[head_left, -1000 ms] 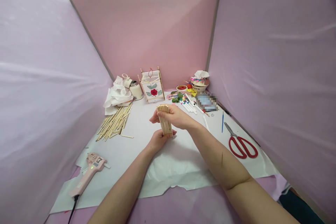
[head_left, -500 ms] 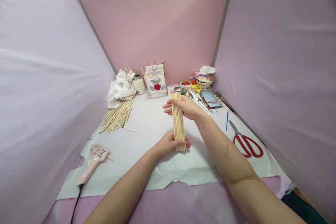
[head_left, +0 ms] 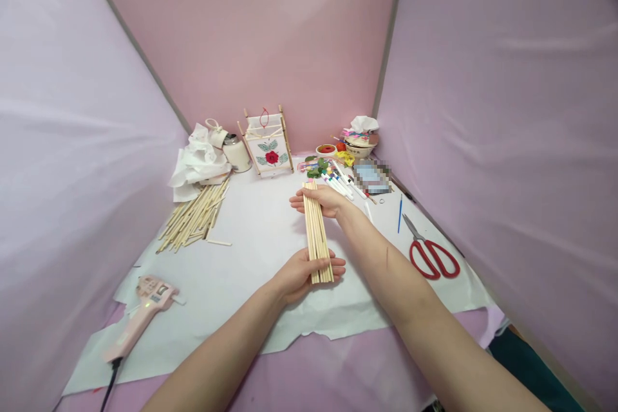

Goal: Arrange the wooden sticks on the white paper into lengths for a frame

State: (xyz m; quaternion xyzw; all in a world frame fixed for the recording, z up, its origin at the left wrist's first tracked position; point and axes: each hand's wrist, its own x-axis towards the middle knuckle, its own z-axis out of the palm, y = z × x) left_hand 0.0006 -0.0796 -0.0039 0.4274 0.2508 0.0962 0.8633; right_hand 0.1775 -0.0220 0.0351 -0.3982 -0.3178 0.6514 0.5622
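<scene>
Stick bundle [head_left: 316, 232]: pale wood, flat row, ends aligned.

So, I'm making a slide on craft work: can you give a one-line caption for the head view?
Left hand and right hand hold a flat row of wooden sticks above white paper.

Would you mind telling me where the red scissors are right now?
In the head view, the red scissors lie on the white paper at the right, beside the right forearm, just right of a thin blue paintbrush.
</scene>
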